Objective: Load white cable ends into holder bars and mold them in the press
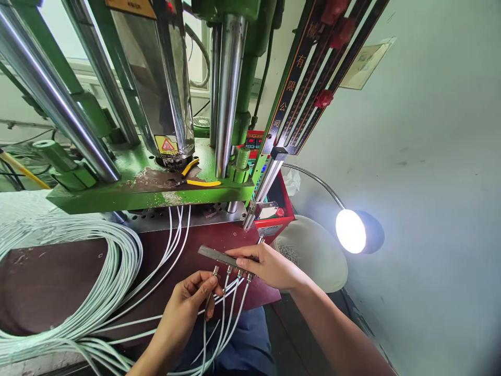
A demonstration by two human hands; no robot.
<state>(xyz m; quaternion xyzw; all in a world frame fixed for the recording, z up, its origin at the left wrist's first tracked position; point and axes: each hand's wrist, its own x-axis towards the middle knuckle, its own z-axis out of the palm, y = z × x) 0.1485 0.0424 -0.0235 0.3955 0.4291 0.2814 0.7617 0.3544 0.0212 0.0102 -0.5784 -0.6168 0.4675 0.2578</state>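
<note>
My right hand (270, 263) grips a flat grey metal bar (213, 254) near its right end, fingers on top and thumb along the side. Several white cables hang from the bar by small metal connectors (239, 272). Between the thumb and fingers of my left hand (191, 295) is one more white cable (204, 334), pinched just below its metal connector (215, 270). That connector points up, close under the bar's left part; I cannot tell whether it touches the bar.
A large coil of white cable (125, 256) lies on the dark red table (50, 282) at left. Behind stands a green press (156, 196) with yellow-handled pliers (203, 183) on its plate. At right are a lit lamp (350, 231), a red control box (287, 201) and a pale tub (329, 261).
</note>
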